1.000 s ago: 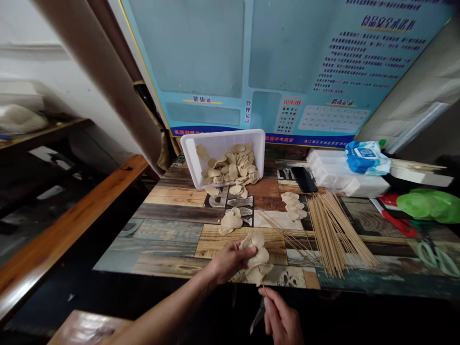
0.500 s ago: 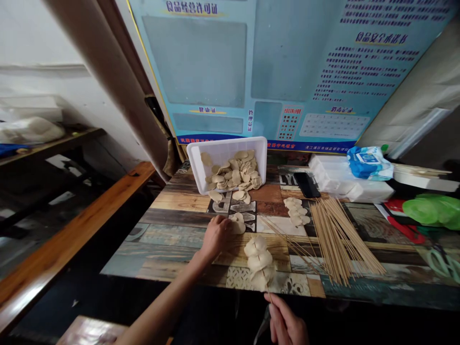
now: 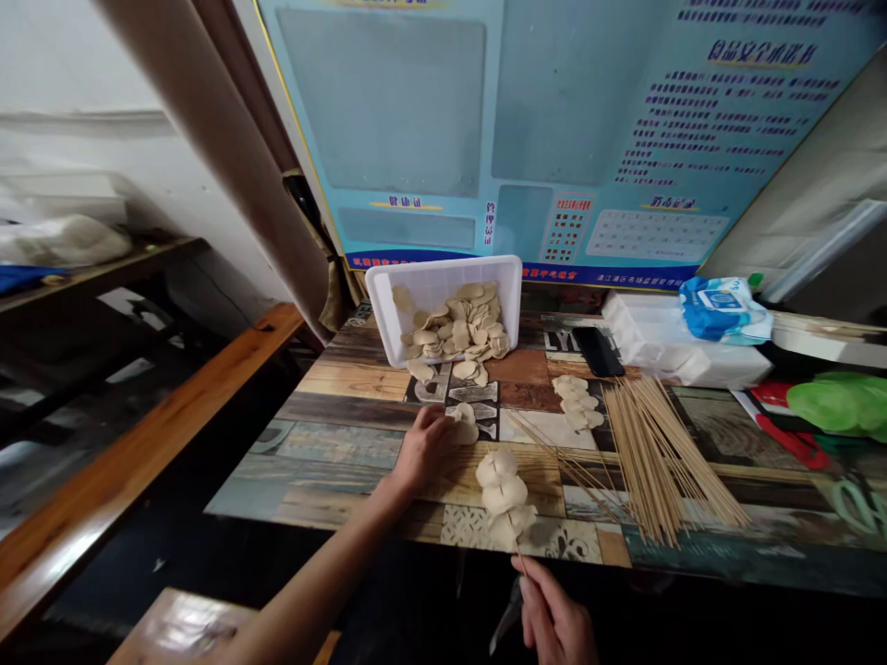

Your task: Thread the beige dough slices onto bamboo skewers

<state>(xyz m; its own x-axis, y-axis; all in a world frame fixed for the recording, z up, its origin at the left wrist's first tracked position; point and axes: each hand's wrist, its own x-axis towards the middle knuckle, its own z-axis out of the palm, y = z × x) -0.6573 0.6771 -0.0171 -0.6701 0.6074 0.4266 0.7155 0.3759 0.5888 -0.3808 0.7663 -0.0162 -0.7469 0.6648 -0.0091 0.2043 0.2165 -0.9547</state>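
My right hand (image 3: 556,617), at the table's front edge, pinches the lower end of a thin bamboo skewer (image 3: 521,557). Several pale, flat round slices (image 3: 504,494) are threaded along it, pointing away from me above the table. My left hand (image 3: 422,450) rests on the tabletop with bent fingers at a small pile of loose slices (image 3: 467,427). Its fingertips are partly hidden, so whether they grip a slice does not show. Behind them a white plastic tub (image 3: 513,277) lies tipped on its side, slices (image 3: 461,323) heaped inside and a few spilled at its mouth.
Right of the tub lie a black phone (image 3: 597,352), a threaded bunch of slices (image 3: 577,403) and many bare skewers (image 3: 651,462). Farther right are a wipes packet (image 3: 724,309), green plastic (image 3: 838,404) and scissors (image 3: 859,506). A blue board (image 3: 416,111) stands behind.
The view has shifted slightly, moving everything a little right in the picture. My left hand stays at the loose slices, its fingers slightly shifted; my right hand still holds the skewer.
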